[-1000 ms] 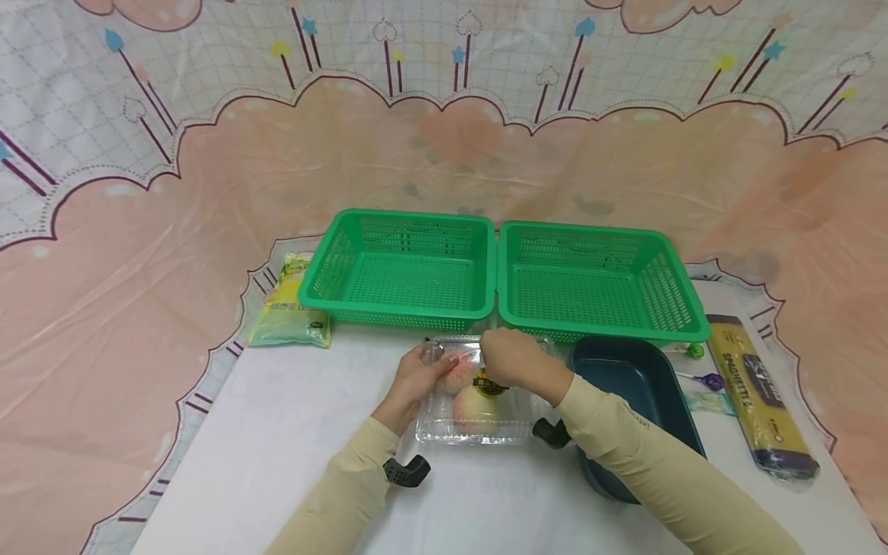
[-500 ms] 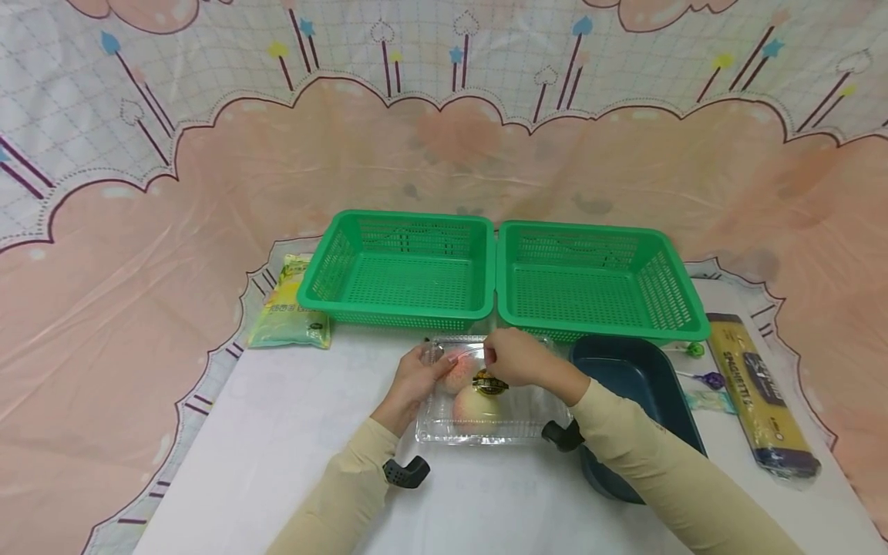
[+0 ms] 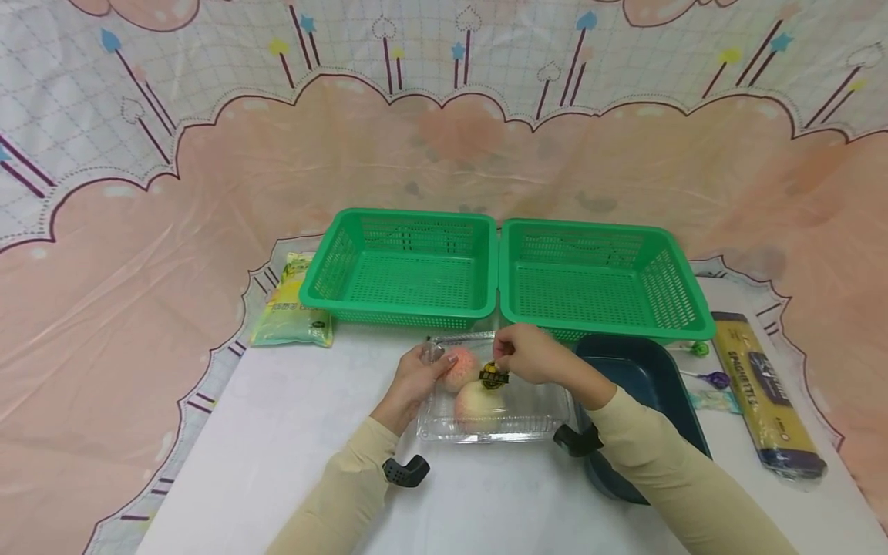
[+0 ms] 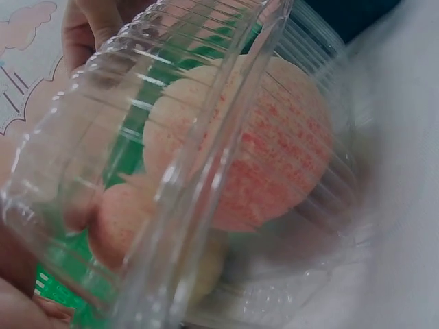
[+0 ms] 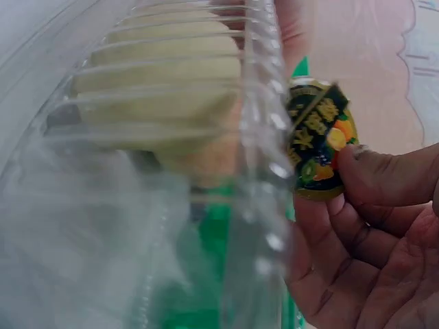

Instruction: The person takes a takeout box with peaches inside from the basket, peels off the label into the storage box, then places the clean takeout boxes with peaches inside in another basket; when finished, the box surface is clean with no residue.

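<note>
A clear plastic clamshell box [image 3: 530, 412] lies on the table with two pinkish-yellow peaches inside, one peach [image 3: 461, 370] behind the other peach [image 3: 479, 407]. My left hand [image 3: 409, 383] grips the box's left side, thumb over the lid. Above the lid, my right hand [image 3: 537, 356] pinches a black-and-gold fruit sticker [image 5: 319, 140] between thumb and fingers. The right wrist view shows the sticker's printed face right beside the ridged lid. Through the plastic, the left wrist view shows a peach [image 4: 274, 144] up close.
Two green baskets [image 3: 409, 308] [image 3: 603, 327] stand side by side behind the box. To the right are a dark blue bin [image 3: 627, 370], lollipops [image 3: 714, 379], a small wrapped packet [image 3: 714, 400] and a spaghetti pack [image 3: 763, 397]. A yellow-green bag [image 3: 294, 312] leans at the left.
My right hand has moved a little to the right, and the sticker has shifted slightly up and right with it. My left hand keeps its place on the box.
</note>
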A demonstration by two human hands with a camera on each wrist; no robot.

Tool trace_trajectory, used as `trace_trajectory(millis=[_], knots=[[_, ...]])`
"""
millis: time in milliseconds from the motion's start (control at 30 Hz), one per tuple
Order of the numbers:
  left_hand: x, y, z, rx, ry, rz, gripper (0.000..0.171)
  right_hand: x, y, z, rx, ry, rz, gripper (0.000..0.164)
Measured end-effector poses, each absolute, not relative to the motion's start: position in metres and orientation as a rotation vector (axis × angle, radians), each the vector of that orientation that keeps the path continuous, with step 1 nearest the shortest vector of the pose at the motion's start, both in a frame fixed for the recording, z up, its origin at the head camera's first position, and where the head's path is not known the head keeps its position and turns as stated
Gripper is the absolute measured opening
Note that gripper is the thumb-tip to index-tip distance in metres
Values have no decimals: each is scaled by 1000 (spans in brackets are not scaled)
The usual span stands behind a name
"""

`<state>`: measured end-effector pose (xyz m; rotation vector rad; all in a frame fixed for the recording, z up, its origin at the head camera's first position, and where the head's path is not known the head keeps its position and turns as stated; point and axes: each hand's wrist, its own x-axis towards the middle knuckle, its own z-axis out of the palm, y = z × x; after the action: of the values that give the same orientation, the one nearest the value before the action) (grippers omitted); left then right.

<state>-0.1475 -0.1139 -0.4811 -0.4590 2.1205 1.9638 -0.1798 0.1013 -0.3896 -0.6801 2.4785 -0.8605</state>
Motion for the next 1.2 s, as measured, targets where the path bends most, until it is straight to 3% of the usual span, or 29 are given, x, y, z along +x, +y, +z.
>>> trace_trajectory(millis=[633, 1200], knots=[[-146, -111, -480, -442, 2167, 1939, 60, -186, 165, -355, -435, 2535, -1128, 9], [-148, -112, -481, -440, 2154, 1940, 61, -183, 220, -380, -330, 2564, -1100, 9]])
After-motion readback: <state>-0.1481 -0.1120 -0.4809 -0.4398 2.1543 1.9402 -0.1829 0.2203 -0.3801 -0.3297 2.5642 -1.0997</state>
